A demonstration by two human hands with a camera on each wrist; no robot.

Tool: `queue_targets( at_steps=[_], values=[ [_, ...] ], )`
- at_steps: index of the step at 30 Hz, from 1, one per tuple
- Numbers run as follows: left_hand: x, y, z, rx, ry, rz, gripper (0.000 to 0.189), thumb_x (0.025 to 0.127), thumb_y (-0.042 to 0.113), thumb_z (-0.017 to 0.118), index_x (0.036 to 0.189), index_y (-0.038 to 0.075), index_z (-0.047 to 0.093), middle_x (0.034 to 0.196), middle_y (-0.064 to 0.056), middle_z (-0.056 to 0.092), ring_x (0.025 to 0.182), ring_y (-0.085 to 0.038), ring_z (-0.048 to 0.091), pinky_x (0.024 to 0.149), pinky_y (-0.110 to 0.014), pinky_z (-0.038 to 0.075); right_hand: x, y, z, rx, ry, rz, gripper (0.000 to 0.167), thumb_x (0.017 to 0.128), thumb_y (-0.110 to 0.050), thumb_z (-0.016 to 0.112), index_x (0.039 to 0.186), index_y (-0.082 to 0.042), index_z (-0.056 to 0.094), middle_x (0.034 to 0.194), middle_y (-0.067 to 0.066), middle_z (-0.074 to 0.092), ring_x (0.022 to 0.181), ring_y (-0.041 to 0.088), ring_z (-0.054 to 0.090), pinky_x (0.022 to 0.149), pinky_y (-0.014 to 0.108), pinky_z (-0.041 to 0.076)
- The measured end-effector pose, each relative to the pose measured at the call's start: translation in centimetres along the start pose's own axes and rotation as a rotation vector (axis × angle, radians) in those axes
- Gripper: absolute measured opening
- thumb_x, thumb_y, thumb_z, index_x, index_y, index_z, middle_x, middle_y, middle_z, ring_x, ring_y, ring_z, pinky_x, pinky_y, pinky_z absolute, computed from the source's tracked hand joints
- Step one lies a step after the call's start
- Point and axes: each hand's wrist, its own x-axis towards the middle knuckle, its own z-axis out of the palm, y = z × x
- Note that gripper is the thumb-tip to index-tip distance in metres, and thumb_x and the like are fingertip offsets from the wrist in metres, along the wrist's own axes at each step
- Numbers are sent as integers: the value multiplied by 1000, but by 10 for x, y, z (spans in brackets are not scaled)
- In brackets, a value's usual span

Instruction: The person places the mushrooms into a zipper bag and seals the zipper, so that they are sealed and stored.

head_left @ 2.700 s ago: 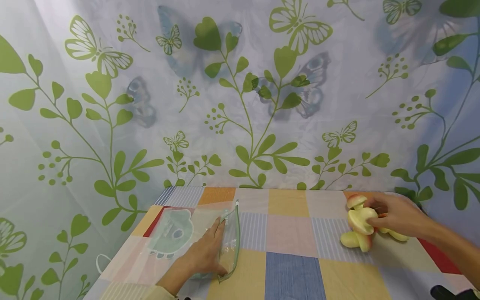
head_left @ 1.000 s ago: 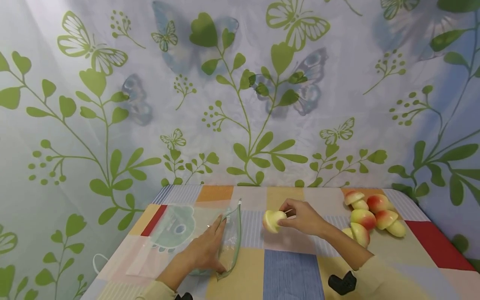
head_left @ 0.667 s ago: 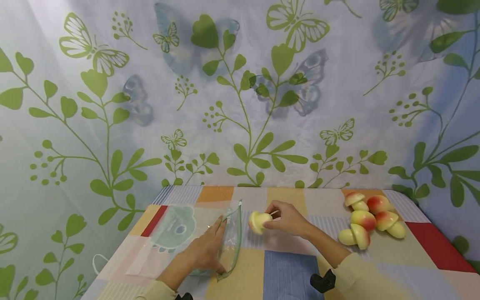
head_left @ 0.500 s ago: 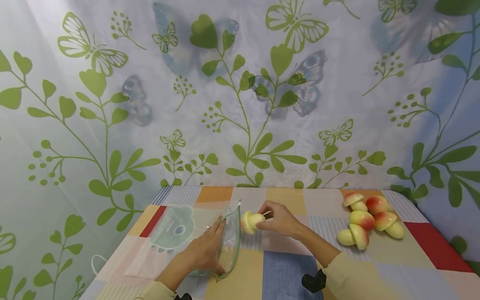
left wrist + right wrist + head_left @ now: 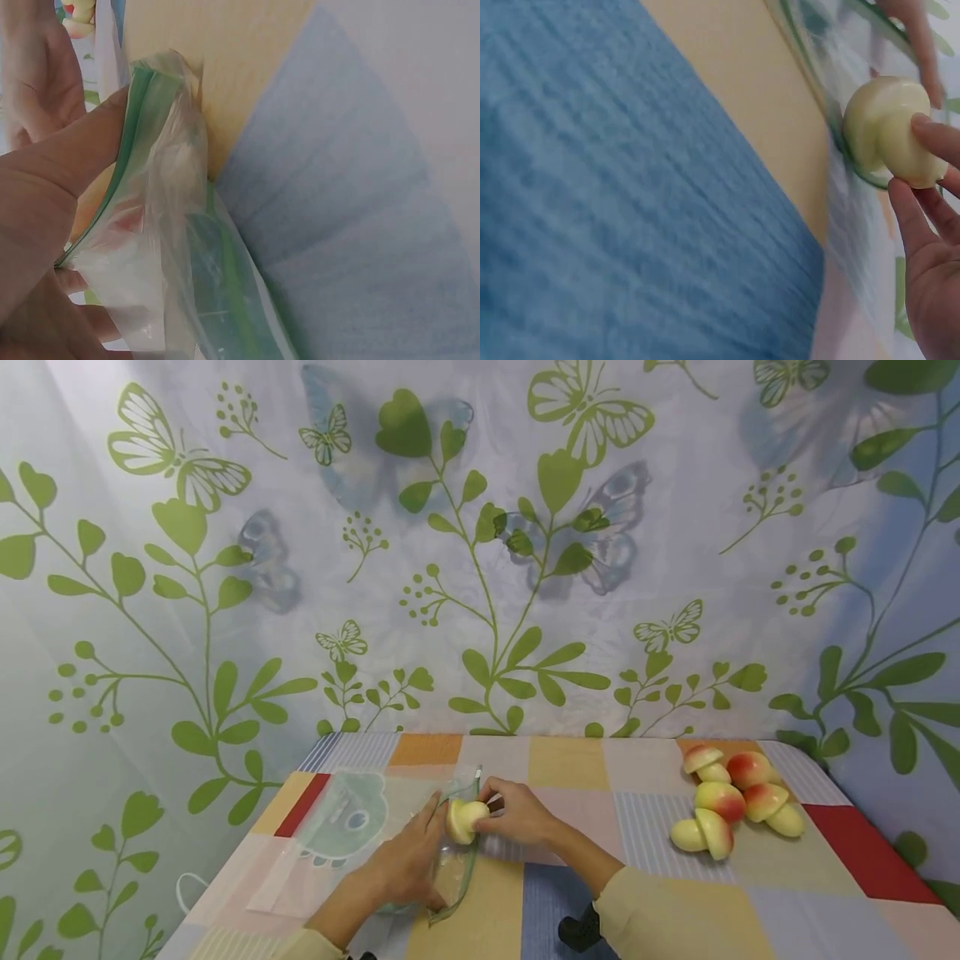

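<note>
Thumb and fingertips of my right hand (image 5: pixel 519 814) pinch a pale yellow toy mushroom (image 5: pixel 469 818) by its stem. Its cap points left, at the mouth of a clear zip bag (image 5: pixel 348 818) with a green dinosaur-like print and green zip edge. The right wrist view shows the mushroom (image 5: pixel 889 135) overlapping the green rim; how far inside it is, I cannot tell. My left hand (image 5: pixel 408 860) lies on the bag, fingers and thumb spread along the mouth, which gapes. In the left wrist view, the thumb (image 5: pixel 97 139) presses against the zip edge (image 5: pixel 135 112).
Several more toy mushrooms (image 5: pixel 716 802), yellow with red caps, lie clustered at the table's right. A patchwork cloth (image 5: pixel 570 793) covers the table. A printed curtain (image 5: pixel 480 552) hangs behind it. A white loop (image 5: pixel 189 887) shows beyond the left edge.
My right hand has picked a mushroom from the cluster on the right and carried it left to the bag's mouth. The left hand has stayed on the bag.
</note>
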Motion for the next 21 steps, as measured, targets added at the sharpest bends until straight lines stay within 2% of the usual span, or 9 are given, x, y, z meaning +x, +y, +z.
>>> queue_targets(
  at_steps=[4, 13, 21],
  values=[
    [-2, 0, 0, 32, 22, 36, 142, 56, 43, 102, 160, -6, 18, 168, -28, 10, 142, -49, 37, 93, -58, 53, 5, 4, 10, -50, 41, -22, 27, 90, -15, 83, 107, -7, 64, 112, 8, 68, 101, 30, 71, 78, 32, 59],
    [-2, 1, 2, 59, 24, 23, 142, 56, 46, 101, 161, -3, 19, 169, -25, 11, 143, -45, 37, 87, -61, 55, 14, -5, 28, -96, 162, -36, 29, 90, -14, 83, 112, 1, 71, 107, 9, 73, 97, 28, 72, 79, 31, 59],
    [0, 0, 3, 60, 1, 17, 144, 57, 47, 101, 162, -2, 17, 170, -23, 8, 146, -50, 30, 88, -65, 52, 13, -8, 27, -96, 109, -26, 32, 94, -10, 77, 123, 4, 71, 116, 14, 66, 99, 28, 70, 77, 29, 58]
  ],
)
